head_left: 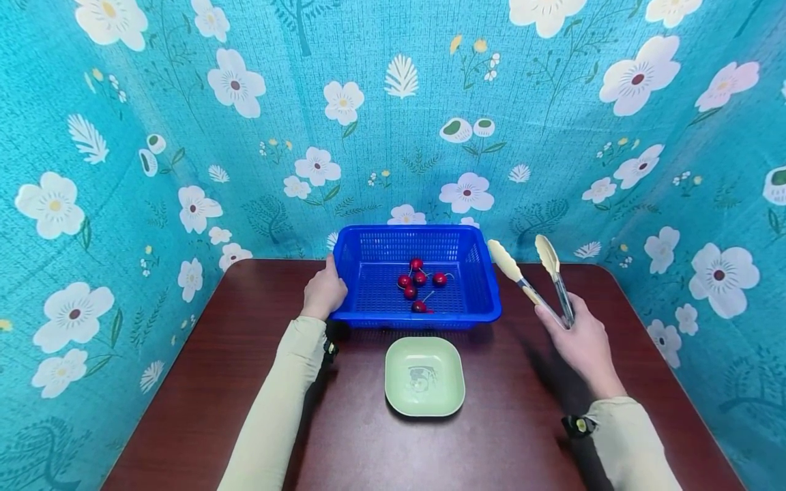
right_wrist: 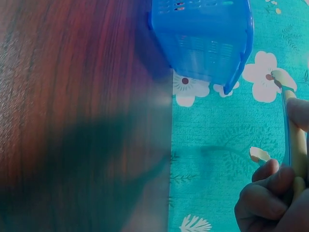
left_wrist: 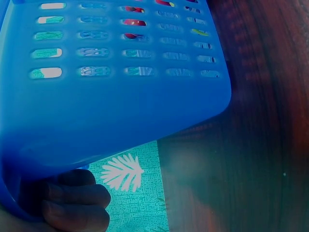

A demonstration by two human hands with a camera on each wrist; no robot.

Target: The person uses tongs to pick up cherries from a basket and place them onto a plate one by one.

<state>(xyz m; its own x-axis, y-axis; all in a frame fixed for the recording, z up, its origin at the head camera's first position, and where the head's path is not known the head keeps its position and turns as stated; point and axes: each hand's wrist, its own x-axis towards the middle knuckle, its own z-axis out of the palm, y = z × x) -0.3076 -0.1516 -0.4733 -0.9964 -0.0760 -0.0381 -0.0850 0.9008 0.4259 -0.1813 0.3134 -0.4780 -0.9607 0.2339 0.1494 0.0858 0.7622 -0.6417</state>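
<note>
A blue slotted basket [head_left: 476,273] stands at the back middle of the dark wooden table, holding several red cherries [head_left: 419,280]. My left hand [head_left: 322,292] grips the basket's left rim; in the left wrist view its fingers [left_wrist: 72,200] curl under the blue basket wall [left_wrist: 116,101]. Right of the basket, my right hand [head_left: 580,341] holds cream-tipped metal tongs [head_left: 533,273] in the air with their tips spread apart. The right wrist view shows the same fingers [right_wrist: 265,198] wrapped round the tongs [right_wrist: 292,130]. A pale green square plate [head_left: 424,376] lies in front of the basket with nothing on it.
Teal flowered cloth [head_left: 393,123] walls in the table [head_left: 202,382] at the back and both sides. Bare wood stretches left and right of the plate.
</note>
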